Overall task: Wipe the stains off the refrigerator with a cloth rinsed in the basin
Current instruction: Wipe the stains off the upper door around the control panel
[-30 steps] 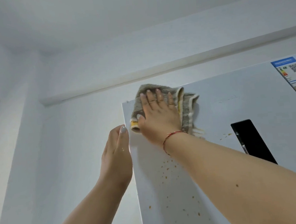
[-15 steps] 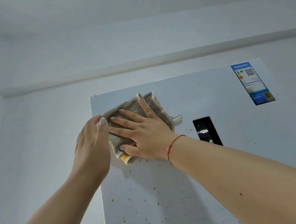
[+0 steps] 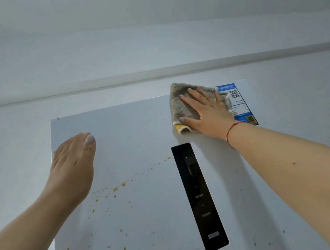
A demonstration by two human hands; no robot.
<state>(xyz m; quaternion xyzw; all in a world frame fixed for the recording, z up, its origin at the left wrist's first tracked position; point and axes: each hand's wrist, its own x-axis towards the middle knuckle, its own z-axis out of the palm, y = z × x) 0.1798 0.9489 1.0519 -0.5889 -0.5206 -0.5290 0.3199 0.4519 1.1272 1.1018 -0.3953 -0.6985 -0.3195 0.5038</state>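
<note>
Wiping step under way on refrigerator (image 3: 132,128) door. Left hand (image 3: 73,164) hovered near door's upper left edge, fingers straight and relaxed, holding nothing; contact with door unclear. Orange stains (image 3: 114,190) speckled door's lower left and centre, unwiped. Black control panel (image 3: 199,196) sat mid-door. Right hand (image 3: 205,111) pressed folded cloth (image 3: 180,107) flat, fingers spread, at door's top edge, just left of blue label (image 3: 238,101). Next move likely: drag cloth down-left onto stains, skirting panel.
</note>
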